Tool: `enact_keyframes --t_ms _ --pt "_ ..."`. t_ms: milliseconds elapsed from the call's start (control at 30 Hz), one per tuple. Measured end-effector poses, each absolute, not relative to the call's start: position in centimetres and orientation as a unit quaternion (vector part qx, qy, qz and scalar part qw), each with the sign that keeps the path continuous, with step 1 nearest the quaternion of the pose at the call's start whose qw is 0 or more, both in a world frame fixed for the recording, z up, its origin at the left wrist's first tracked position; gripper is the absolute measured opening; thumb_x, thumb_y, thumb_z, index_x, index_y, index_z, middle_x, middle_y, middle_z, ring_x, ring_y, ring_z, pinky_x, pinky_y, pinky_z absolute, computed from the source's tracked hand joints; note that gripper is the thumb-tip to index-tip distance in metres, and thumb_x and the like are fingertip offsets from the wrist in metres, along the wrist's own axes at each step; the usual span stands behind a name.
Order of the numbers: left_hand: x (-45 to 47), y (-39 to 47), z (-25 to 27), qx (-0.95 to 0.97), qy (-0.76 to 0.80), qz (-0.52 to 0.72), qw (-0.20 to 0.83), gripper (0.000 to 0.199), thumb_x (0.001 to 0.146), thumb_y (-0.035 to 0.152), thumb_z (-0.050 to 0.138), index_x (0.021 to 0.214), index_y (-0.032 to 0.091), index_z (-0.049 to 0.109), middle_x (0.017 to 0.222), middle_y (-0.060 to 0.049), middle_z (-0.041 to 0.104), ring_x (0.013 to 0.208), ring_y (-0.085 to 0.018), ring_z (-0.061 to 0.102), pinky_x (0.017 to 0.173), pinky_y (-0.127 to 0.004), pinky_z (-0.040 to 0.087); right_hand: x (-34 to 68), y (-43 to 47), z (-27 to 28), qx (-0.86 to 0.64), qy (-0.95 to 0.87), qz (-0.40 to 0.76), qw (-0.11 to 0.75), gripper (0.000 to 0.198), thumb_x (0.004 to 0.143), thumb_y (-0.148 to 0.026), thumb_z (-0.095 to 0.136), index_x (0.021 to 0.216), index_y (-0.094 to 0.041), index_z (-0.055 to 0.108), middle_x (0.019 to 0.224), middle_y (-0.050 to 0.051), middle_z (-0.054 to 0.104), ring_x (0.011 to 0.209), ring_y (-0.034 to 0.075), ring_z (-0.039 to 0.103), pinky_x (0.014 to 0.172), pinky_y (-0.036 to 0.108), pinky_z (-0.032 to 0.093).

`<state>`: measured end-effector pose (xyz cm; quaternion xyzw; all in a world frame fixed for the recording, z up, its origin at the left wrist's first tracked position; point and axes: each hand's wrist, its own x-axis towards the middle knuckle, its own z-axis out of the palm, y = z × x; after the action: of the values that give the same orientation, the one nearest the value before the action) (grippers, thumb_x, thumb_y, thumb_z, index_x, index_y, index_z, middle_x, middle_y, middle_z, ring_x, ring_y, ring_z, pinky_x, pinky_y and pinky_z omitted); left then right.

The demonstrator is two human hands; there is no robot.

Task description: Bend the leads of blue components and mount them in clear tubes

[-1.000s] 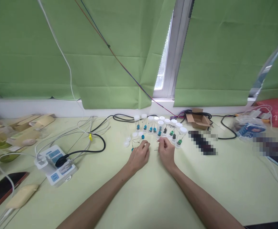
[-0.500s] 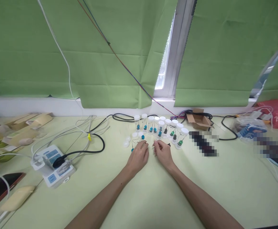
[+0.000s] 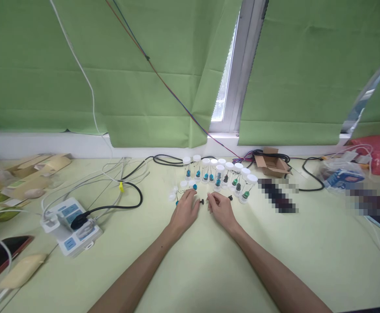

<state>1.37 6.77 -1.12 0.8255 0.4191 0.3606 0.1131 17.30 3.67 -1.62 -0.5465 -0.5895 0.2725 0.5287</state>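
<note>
My left hand rests on the table with its fingers stretched forward and apart from the thumb. By its thumb tip is a small black piece; whether they touch is unclear. A blue piece with a thin wire lies just past its fingertips, and another blue piece shows at its left edge. My right hand is closed in a pinch; whatever it holds is too small to make out. Beyond it lies another small black piece. Several clear vials with white caps stand behind both hands, holding blue, green and dark pieces.
Loose white caps lie left of my left hand. Further left stands a white power strip with plugs and cables. A cardboard box is at the back right, near a plastic bag. Yellowish packets lie far left.
My left hand has shifted slightly left and its fingers have opened out. The small black piece by its thumb now shows. My right hand stays nearly in place, still pinched.
</note>
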Motion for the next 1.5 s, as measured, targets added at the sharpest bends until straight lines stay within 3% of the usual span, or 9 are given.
enact_keyframes --t_ms 533,733,1200,1500 --pt "0.9 7.7 -1.1 0.808 0.465 0.342 0.115 0.024 0.094 0.033 0.042 0.107 0.016 0.054 0.108 -0.012 0.061 0.106 -0.027 0.056 0.092 -0.042 0.045 17.3 3.7 -1.6 -0.550 -0.596 0.271 0.519 0.037 0.094 -0.041 0.044 0.067 -0.019 0.057 0.053 -0.002 0.056 0.048 0.013 0.053 0.053 0.024 0.039" --pt "1.6 8.2 -1.3 0.815 0.462 0.337 0.100 0.032 0.095 0.039 0.040 0.115 0.016 0.052 0.123 -0.015 0.056 0.121 -0.029 0.048 0.100 -0.044 0.039 17.2 3.8 -1.5 -0.548 -0.596 0.274 0.520 0.037 0.093 -0.041 0.045 0.066 -0.019 0.056 0.052 -0.002 0.055 0.047 0.013 0.052 0.053 0.024 0.039" --pt "1.7 8.2 -1.2 0.819 0.460 0.327 0.104 0.028 0.096 0.039 0.034 0.108 0.018 0.050 0.106 -0.011 0.059 0.104 -0.026 0.055 0.091 -0.043 0.044 17.2 3.9 -1.7 -0.548 -0.603 0.268 0.514 0.036 0.093 -0.040 0.044 0.065 -0.019 0.053 0.052 -0.002 0.055 0.048 0.013 0.051 0.053 0.024 0.039" --pt "1.9 7.8 -0.9 0.837 0.461 0.291 0.052 0.025 0.096 0.035 0.036 0.109 0.018 0.050 0.107 -0.013 0.058 0.106 -0.028 0.055 0.093 -0.046 0.043 17.2 3.7 -1.5 -0.550 -0.604 0.266 0.512 0.038 0.093 -0.042 0.044 0.064 -0.019 0.054 0.052 -0.002 0.055 0.048 0.013 0.051 0.053 0.024 0.039"
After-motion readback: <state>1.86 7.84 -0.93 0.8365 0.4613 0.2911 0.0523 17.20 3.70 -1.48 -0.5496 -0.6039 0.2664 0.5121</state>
